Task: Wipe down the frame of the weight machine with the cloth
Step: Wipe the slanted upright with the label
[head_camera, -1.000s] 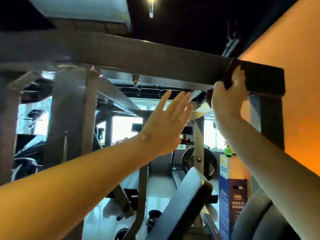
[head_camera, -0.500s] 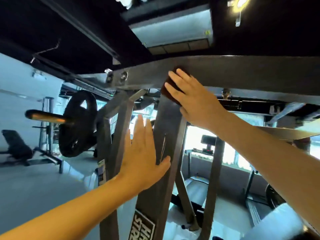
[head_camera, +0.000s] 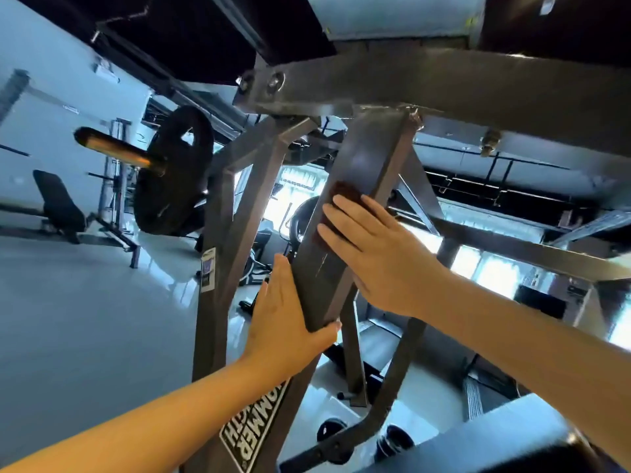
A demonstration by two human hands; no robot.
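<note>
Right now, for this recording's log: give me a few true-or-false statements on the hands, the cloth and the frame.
1. The right hand presses the cloth against the slanted post with flat fingers. True.
2. The other hand holds the cloth. False: the left hand rests bare on the same post, lower down.
3. The cloth lies on the top beam. False: it is on the post, below the crossbeam.
4. A weight plate hangs on a bar at left. True.
</note>
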